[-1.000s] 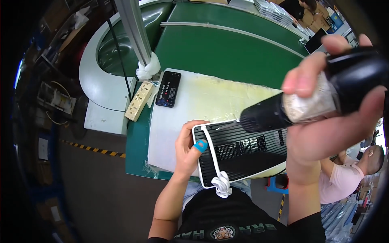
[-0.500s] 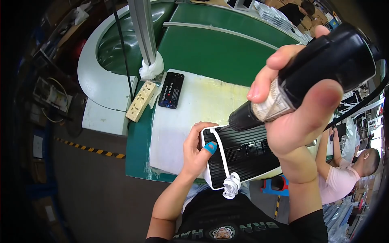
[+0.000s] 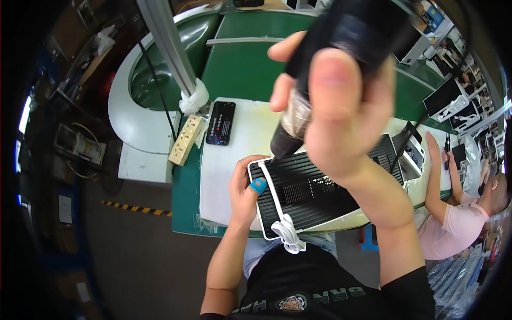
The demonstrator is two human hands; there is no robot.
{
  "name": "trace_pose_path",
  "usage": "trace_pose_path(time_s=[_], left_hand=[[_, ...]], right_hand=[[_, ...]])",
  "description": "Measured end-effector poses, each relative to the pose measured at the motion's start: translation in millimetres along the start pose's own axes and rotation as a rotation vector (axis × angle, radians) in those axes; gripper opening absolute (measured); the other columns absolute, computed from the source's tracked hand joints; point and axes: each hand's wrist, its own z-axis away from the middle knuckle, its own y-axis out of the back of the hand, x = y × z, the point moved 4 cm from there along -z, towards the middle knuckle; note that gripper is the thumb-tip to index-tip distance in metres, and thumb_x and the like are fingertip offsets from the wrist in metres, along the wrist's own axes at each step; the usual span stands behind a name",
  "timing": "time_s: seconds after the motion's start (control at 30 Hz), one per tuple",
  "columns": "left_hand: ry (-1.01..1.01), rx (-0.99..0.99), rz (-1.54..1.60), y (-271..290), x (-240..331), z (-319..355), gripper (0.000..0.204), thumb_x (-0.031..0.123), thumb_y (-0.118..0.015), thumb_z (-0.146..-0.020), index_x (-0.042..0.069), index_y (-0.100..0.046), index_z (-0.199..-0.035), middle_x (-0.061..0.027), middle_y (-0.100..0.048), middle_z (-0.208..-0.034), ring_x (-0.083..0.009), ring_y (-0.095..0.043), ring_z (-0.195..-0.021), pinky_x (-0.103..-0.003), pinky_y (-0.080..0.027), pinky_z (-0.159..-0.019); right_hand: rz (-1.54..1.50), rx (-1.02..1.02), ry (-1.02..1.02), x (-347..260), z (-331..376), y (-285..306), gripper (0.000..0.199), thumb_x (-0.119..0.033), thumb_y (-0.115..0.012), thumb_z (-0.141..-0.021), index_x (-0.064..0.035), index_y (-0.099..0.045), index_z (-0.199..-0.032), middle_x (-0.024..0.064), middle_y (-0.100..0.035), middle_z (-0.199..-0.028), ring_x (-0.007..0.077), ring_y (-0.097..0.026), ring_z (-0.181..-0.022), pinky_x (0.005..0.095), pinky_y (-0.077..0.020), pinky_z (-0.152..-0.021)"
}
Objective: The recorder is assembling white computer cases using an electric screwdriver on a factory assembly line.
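Two hands were at work over a black slatted panel [image 3: 314,194] with a white frame, which lay on a white mat [image 3: 240,160] near the centre of the frame, slightly toward the lower right. The left hand [image 3: 246,188] rested on the panel's left edge, its fingers curled loosely together over the white rim, the thumb wrapped in a blue finger cot [image 3: 258,185]. The right hand [image 3: 341,106], large and blurred in the upper centre of the frame, was clamped around a black power screwdriver [image 3: 346,48]; thumb and fingers closed tightly on its body. The tool slanted down to the left, and its tip met the panel's upper left corner, just beside the left hand's fingertips.

A bundled white cord [image 3: 288,234] hung off the panel's lower edge, at the bottom centre. On the mat to the upper left of the panel lay a black phone [image 3: 221,123], well apart from the hands. Just left of it sat a cream power strip [image 3: 185,140] on the green table [image 3: 240,64]. A grey metal post [image 3: 168,45], wrapped in white cloth at its foot, rose toward the upper left. At the right edge of the frame another person in a pink shirt [image 3: 442,240] reached a hand onto the neighbouring part of the bench.
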Motion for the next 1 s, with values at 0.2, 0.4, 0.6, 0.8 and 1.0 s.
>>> trace_pose_path(time_s=[0.2,0.4,0.6,0.8,1.0], left_hand=[[-0.038,0.074,-0.166,5,-6,-3,0.065,0.044,-0.067,-0.080,-0.005,-0.053,-0.121,-0.0160,-0.061,-0.115,-0.0234,-0.057,-0.110,-0.036,-0.043,-0.099],[-0.113,0.104,-0.193,-8,12,-2,0.060,0.046,-0.061,-0.085,-0.002,-0.054,-0.120,-0.0098,-0.061,-0.104,-0.0183,-0.061,-0.094,-0.030,-0.051,-0.084],[-0.093,0.143,-0.212,-5,-2,-3,0.053,0.039,-0.056,-0.089,-0.003,-0.052,-0.121,-0.0139,-0.060,-0.110,-0.0212,-0.061,-0.098,-0.032,-0.050,-0.089],[-0.121,0.146,-0.208,-6,0,-3,0.061,0.047,-0.056,-0.088,-0.004,-0.052,-0.121,-0.0156,-0.059,-0.113,-0.0234,-0.061,-0.101,-0.034,-0.050,-0.091],[-0.031,0.159,-0.150,6,-13,-5,0.062,0.042,-0.067,-0.079,-0.004,-0.056,-0.119,-0.0163,-0.061,-0.116,-0.0253,-0.060,-0.107,-0.038,-0.048,-0.095]], right_hand=[[0.131,0.284,-0.118,-117,-13,133,0.058,-0.051,-0.032,-0.092,0.0000,-0.053,-0.110,0.0098,-0.053,-0.068,0.0207,-0.053,-0.065,0.0378,-0.0504,-0.058],[1.133,0.582,0.368,-169,43,258,0.051,-0.047,-0.049,-0.093,0.0025,-0.053,-0.103,0.0123,-0.058,-0.079,0.0180,-0.057,-0.058,0.0289,-0.0487,-0.055],[1.086,0.708,0.279,-87,108,340,0.033,-0.025,-0.052,-0.098,0.0023,-0.039,-0.112,0.0108,-0.059,-0.083,0.0158,-0.057,-0.061,0.0281,-0.0478,-0.057],[0.969,0.510,0.269,-57,130,365,0.026,-0.015,-0.050,-0.097,0.0004,-0.036,-0.114,0.0121,-0.059,-0.096,0.0161,-0.057,-0.059,0.0283,-0.0490,-0.056],[0.934,0.492,-0.194,-74,106,322,0.045,-0.027,-0.054,-0.098,0.0020,-0.044,-0.131,0.0119,-0.063,-0.102,0.0179,-0.062,-0.080,0.0316,-0.0513,-0.074]])
